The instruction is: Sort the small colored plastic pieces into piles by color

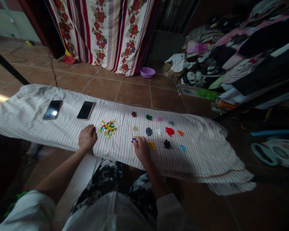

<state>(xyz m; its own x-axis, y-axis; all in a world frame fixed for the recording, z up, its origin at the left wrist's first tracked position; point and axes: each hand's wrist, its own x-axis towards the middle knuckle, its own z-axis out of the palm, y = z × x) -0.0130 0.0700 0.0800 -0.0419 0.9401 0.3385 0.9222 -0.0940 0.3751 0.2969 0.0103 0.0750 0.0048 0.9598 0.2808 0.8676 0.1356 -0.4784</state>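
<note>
My left hand rests on the striped cloth with its fingers curled together. A small dark spot shows at its fingertips, too small to name. Just right of it lies a mixed heap of small pieces, mostly yellow, orange, green and white. My right hand reaches down with fingertips drawn together at a little purple pile; whatever is between them is hidden. Close beside that hand sits a yellow pile. Beige pieces and a slate-grey pile lie just beyond.
More single-colour piles, such as red, black and dark green, spread to the right. Two phones lie at the left of the cloth-covered surface. On the floor behind are a purple basin and heaped clothes.
</note>
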